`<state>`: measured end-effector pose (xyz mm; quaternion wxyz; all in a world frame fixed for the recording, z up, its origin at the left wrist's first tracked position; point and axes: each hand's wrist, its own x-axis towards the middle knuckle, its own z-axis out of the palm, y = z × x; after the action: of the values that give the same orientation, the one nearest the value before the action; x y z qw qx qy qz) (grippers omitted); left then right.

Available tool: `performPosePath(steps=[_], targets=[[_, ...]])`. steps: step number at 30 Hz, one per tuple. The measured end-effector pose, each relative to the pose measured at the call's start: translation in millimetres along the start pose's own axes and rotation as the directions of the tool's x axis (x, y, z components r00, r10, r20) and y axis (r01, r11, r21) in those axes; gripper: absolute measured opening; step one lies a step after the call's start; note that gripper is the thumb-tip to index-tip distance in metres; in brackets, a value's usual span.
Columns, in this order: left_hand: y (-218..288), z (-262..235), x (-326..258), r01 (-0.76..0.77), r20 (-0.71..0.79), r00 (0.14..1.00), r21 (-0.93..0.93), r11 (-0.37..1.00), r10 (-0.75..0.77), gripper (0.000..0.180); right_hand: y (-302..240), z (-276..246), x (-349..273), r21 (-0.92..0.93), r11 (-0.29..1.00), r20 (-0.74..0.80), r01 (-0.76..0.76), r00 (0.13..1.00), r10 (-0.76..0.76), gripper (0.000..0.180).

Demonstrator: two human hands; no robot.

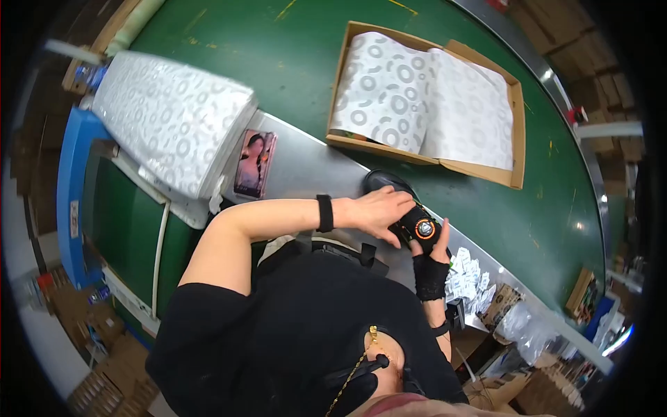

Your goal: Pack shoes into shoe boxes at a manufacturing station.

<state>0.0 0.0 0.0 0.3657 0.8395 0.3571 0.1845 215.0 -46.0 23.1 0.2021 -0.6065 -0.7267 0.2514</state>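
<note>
A black shoe (411, 240) with an orange ring-shaped mark lies across the metal edge of the bench, its rounded toe toward the far left. My left hand (379, 213) is bare and rests over the shoe's middle, fingers curled onto its upper. At the near end my right hand (432, 267), in a black fingerless glove, grips the shoe with thumb and forefinger on either side. Just beyond stands an open cardboard box (479, 178) lined with white tissue paper (389, 83) printed with grey rings; what lies under the paper is mostly hidden.
A thick stack of ring-printed paper (174, 118) sits at the left, with a phone (255, 164) beside it. Small white packets (471, 281) are heaped right of my gloved hand. A blue frame (73, 201) borders the far left. The green bench top (299, 62) stretches behind.
</note>
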Motion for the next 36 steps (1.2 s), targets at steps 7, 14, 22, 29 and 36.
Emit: performPosePath(steps=[7, 14, 22, 29, 36], targets=[[24, 4, -25, 0.054, -0.279, 0.96, 0.247, 0.967, 0.018, 0.08, -54, -18, 21, 0.012, 0.987, 0.064, 0.159, 0.985, -0.159, 0.074], [13, -21, -63, 0.201, -0.598, 0.797, 0.133, 0.97, -0.084, 0.073, -104, -15, 74, 0.157, 0.838, 0.232, 0.523, 0.805, -0.546, 0.065], [-6, -38, -96, 0.364, -0.717, 0.674, 0.11, 0.925, -0.18, 0.072, -43, 65, 254, 0.099, 0.929, -0.035, 0.356, 0.934, -0.354, 0.026], [-12, -32, -104, 0.342, -0.695, 0.687, 0.052, 0.938, -0.212, 0.071, -43, 116, 302, 0.013, 0.975, -0.161, 0.222, 0.963, -0.217, 0.041], [-2, -45, -110, 0.304, -0.675, 0.675, -0.113, 0.946, -0.298, 0.071, -56, 152, 337, 0.215, 0.961, 0.306, -0.173, 0.946, 0.102, 0.054]])
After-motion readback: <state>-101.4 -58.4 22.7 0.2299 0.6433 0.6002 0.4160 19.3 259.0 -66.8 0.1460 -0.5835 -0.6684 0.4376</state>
